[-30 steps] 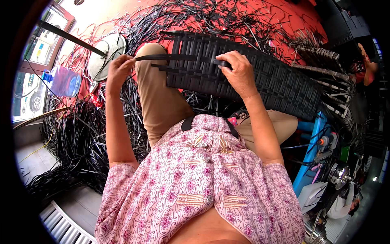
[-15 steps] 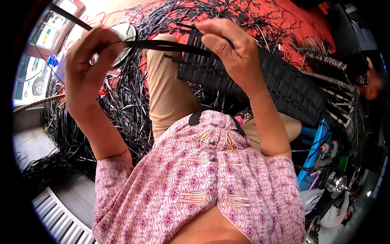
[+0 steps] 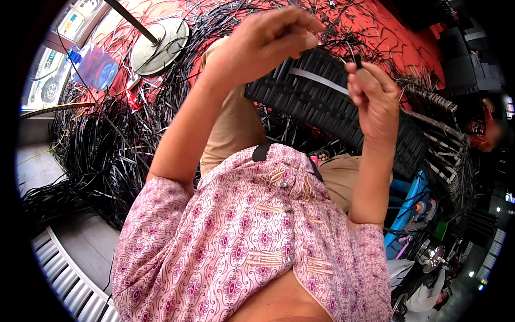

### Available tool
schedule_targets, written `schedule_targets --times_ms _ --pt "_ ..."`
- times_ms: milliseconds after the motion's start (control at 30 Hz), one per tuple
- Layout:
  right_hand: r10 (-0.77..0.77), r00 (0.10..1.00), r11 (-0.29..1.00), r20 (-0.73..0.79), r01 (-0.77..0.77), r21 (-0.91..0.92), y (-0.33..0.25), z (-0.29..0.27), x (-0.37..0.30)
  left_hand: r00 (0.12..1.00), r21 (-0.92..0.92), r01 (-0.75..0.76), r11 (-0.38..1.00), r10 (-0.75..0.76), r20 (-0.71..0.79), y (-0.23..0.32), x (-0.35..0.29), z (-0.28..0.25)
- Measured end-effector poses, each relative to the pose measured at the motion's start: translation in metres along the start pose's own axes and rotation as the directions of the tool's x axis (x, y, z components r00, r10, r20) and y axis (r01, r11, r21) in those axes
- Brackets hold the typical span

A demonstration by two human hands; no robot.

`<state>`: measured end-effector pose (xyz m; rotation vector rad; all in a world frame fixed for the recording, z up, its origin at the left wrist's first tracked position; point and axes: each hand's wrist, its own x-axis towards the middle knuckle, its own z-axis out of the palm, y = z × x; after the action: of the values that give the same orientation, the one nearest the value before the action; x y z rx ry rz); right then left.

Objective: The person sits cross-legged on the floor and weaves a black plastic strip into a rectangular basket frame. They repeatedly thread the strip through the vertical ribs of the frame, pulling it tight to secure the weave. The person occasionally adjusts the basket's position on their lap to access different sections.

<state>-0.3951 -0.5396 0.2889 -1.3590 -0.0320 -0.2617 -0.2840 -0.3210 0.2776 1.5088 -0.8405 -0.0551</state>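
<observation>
left hand: now at the upper middle of the frame, above the panel's left end; half a second ago it was at upper left, drawing a long dark strip out from the panel. it is blurred; whether the fingers pinch anything, i cannot tell.
right hand: shifted rightward, now right of centre in the upper half, palm turned up; fingers and thumb closed on a small black piece, a tool or a strip end, too small to tell.
panel: dark woven slab, from upper centre down toward the right, beyond the knee; more of its near face shows between the hands.
pale strip: a shiny band across the panel's upper left part, not seen there in the earlier views; its right end runs behind the right hand.
change: the taut span once stretched leftward from the panel is gone from view, and both hands are up at the panel. judged from this, the pull on that length is over, the weave itself being unfinished or not, i cannot tell.
loose strips: heaped at the left, as before.
</observation>
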Motion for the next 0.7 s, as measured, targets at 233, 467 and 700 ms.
schedule_targets --times_ms 233,467,700 --pt "0.310 0.951 0.915 0.012 -0.295 -0.275 0.025 -0.040 -0.020 0.936 0.400 0.314 0.861 -0.212 -0.279 -0.109 -0.053 0.014" --pt "0.701 0.684 0.662 0.201 -0.520 -0.540 0.073 -0.014 -0.036 0.935 0.637 0.326 0.699 -0.140 -0.326 -0.124 -0.045 0.026" --pt "0.553 0.721 0.804 0.419 -0.330 -0.494 0.071 0.005 -0.019 0.927 0.795 0.375 0.477 -0.181 -0.329 -0.114 -0.035 0.043"
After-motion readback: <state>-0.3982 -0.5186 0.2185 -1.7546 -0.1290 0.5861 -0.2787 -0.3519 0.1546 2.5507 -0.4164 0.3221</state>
